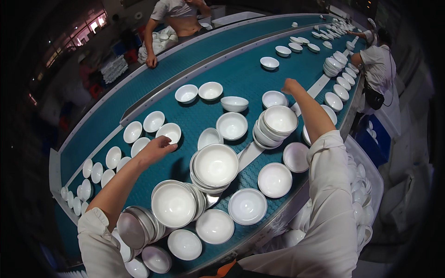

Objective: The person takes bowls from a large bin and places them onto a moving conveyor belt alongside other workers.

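White bowls lie all over a teal conveyor belt (194, 113). My left hand (160, 147) reaches over its left part, thumb and fingers apart, beside the near rim of a single bowl (168, 134); whether they touch is unclear. On the right, my right hand (290, 86) hangs with curled fingers just above and beside another bowl (274, 99), and nothing shows in it. Between my arms stand stacks of nested bowls: a near stack (174, 204), a middle stack (216, 165) and a right stack (280, 120). A tilted stack (132, 230) sits by my left forearm.
A pale divider strip (252, 155) runs along the belt, with single bowls (247, 206) on its near side. Below the belt's right edge is a white bin (371, 185) full of bowls. A co-worker (378, 65) stands farther along; another person (174, 21) leans at the far side.
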